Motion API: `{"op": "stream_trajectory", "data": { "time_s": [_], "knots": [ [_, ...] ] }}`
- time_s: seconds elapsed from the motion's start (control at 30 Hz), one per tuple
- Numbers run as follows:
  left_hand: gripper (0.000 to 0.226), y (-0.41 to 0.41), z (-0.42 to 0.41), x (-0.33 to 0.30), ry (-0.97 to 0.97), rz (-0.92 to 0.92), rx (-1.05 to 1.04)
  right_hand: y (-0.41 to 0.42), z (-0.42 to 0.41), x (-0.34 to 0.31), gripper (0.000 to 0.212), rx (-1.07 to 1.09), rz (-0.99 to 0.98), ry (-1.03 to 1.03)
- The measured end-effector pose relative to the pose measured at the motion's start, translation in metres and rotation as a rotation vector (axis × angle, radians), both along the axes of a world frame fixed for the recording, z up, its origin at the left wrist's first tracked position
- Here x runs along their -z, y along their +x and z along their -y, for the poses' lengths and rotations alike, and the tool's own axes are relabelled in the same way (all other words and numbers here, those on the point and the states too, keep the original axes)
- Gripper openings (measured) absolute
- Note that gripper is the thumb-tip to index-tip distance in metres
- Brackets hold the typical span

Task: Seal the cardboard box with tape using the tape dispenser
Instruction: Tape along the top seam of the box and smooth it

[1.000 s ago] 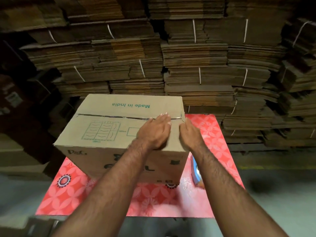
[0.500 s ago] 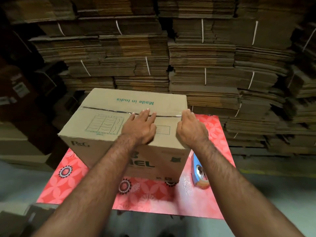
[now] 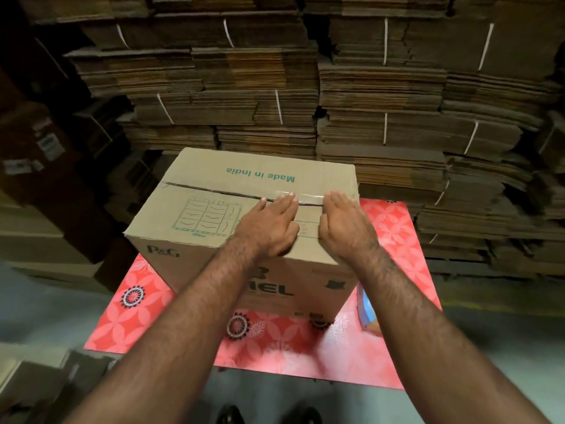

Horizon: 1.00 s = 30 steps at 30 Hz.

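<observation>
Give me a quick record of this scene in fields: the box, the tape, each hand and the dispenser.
box: cardboard box on a red patterned mat, flaps closed
tape: clear strip over the right part of the seam only
left hand: flat on the box top, fingertips at the seam
right hand: resting on the top near the right edge
tape dispenser: on the mat beside the box, unheld

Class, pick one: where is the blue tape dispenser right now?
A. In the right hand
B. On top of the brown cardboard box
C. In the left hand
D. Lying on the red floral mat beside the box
D: the blue tape dispenser lies on the red floral mat right of the brown cardboard box, while the left hand and right hand rest flat on the box top.
</observation>
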<state>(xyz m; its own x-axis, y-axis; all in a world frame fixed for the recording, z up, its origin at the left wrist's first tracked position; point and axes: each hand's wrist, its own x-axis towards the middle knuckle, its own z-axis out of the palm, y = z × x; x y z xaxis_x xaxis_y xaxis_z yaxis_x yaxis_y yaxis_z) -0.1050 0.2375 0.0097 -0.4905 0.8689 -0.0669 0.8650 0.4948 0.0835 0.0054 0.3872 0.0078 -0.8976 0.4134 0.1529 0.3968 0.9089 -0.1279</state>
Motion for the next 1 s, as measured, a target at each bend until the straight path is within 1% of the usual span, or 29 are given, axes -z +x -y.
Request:
{"op": "stream_trajectory", "data": {
  "time_s": [0.1, 0.3, 0.33, 0.43, 0.5, 0.6, 0.8, 0.93, 1.0],
  "knots": [
    [0.06, -0.011, 0.016, -0.002, -0.016, 0.0, -0.04, -0.004, -0.002, 0.003, 0.06, 0.001, -0.004, -0.016],
    [0.063, -0.029, 0.047, 0.0, -0.02, -0.048, -0.119, -0.004, -0.001, 0.001, 0.074, 0.022, 0.062, -0.039],
    [0.063, -0.036, 0.056, 0.0, -0.018, -0.046, -0.13, -0.008, 0.001, -0.001, 0.073, 0.048, 0.075, -0.041],
    [0.063, -0.047, 0.066, -0.003, 0.017, -0.047, -0.084, -0.023, 0.018, -0.007, 0.056, 0.106, 0.077, -0.058],
    [0.062, -0.049, 0.06, -0.006, 0.048, -0.021, -0.027, -0.039, 0.04, -0.008, 0.057, 0.026, 0.067, -0.091],
    [0.062, -0.055, 0.052, -0.005, 0.032, 0.017, -0.021, -0.056, 0.068, -0.006, 0.059, -0.08, 0.119, -0.141],
    [0.062, -0.073, 0.071, 0.003, 0.007, 0.001, -0.035, -0.057, 0.068, 0.0, 0.063, -0.053, 0.193, -0.157],
    [0.061, -0.095, 0.101, 0.002, 0.0, -0.003, -0.108, -0.057, 0.069, -0.001, 0.061, -0.053, 0.196, -0.159],
    [0.061, -0.103, 0.118, 0.0, 0.009, -0.014, -0.165, -0.058, 0.069, -0.002, 0.064, -0.055, 0.202, -0.147]
  ]
}}
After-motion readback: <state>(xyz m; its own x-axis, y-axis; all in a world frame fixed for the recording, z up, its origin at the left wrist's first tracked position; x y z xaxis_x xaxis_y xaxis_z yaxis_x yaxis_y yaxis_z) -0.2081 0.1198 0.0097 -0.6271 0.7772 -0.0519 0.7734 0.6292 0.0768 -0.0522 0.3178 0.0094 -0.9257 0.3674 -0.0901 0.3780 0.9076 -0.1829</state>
